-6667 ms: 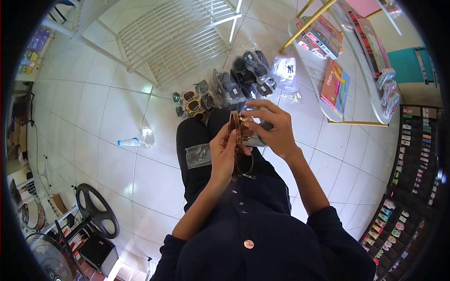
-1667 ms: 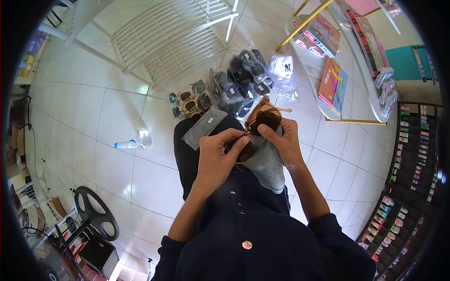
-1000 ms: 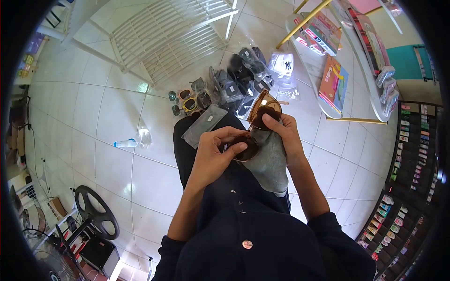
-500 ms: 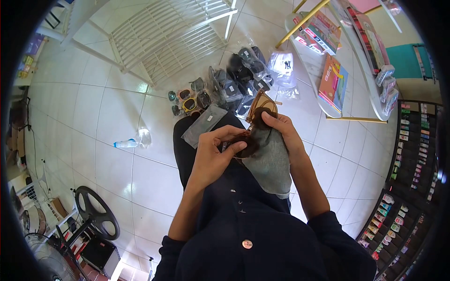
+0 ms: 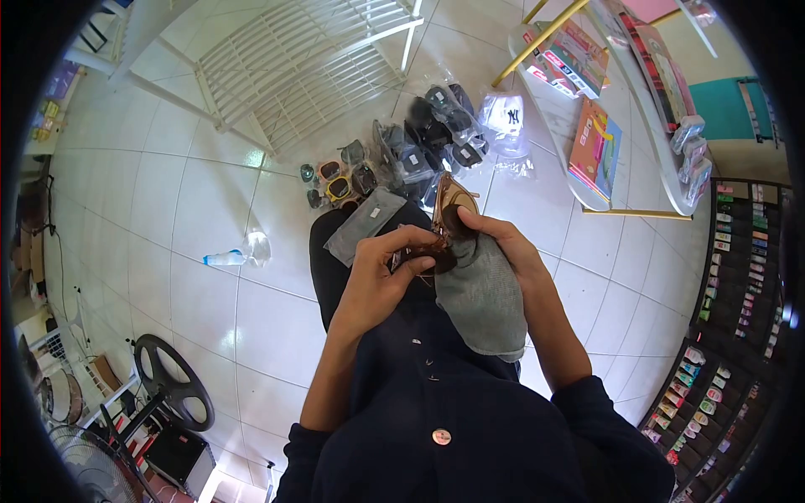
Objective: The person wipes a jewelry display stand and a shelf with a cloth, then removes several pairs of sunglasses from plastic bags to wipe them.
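Brown-tinted sunglasses [image 5: 449, 220] are held above my lap between both hands. My left hand [image 5: 387, 267] pinches one side of them, fingers closed at the dark lens. The fingers of my right hand [image 5: 501, 243] close on the other lens together with a grey cloth [image 5: 480, 306], which hangs down below the glasses. A clear plastic sleeve [image 5: 366, 225] with a small white label lies on my thigh. Just past my knees, several pairs of sunglasses [image 5: 337, 186], some in plastic sleeves, lie in a pile on the tiled floor.
A white cap [image 5: 505, 119] in plastic sits right of the pile. Behind stands a white slatted rack [image 5: 293, 63]. At the right is a shelf with books [image 5: 597, 151]. A spray bottle [image 5: 225, 257] lies on the floor at the left, above a black wheel [image 5: 174, 381].
The sunglasses have shifted slightly left and down, and tilted. The cloth has swung a little right and lower, and my right hand has moved slightly left over the lens.
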`<state>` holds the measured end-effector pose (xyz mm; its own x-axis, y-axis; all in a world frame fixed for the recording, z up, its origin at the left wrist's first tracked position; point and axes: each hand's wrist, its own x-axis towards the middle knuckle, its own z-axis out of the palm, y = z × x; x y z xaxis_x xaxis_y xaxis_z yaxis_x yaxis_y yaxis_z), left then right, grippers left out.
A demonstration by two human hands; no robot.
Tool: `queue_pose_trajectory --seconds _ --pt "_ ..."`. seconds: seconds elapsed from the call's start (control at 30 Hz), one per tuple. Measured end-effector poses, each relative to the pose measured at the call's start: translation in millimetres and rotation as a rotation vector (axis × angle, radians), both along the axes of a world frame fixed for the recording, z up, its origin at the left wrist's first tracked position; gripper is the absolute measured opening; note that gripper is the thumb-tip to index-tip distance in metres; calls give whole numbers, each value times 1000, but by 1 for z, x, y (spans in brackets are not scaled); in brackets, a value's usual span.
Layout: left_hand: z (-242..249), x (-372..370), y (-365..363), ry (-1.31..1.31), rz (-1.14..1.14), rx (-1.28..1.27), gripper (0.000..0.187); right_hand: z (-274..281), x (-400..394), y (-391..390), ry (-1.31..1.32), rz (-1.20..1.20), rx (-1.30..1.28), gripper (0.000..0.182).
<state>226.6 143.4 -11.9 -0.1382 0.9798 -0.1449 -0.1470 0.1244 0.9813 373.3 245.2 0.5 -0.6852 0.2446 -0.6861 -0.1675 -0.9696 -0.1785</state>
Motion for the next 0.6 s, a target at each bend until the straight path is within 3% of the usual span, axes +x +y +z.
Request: queue_pose_trajectory --seconds 0.17,0.23,0.3,0.33,0.43,0.53,0.6 --pt "0 0 -1 20 -12 34 18 2 -2 -2 3 6 13 27" --pt "2 2 -1 -91 -20 -49 12 2 -1 -4 -7 16 55 28" --pt "-2 3 -1 -210 21 -26 11 0 5 -5 -156 29 324 32" --pt "-3 3 -1 -330 61 -2 10 -3 14 -3 -156 32 325 32" --pt "-3 -4 -2 -246 94 -4 10 -5 36 3 -487 -19 660 31" --pt "-8 -2 -3 -182 106 -39 11 10 38 -1 -564 -49 837 21" --pt "-5 4 -1 -173 75 -11 13 5 28 -12 -552 92 1602 21"
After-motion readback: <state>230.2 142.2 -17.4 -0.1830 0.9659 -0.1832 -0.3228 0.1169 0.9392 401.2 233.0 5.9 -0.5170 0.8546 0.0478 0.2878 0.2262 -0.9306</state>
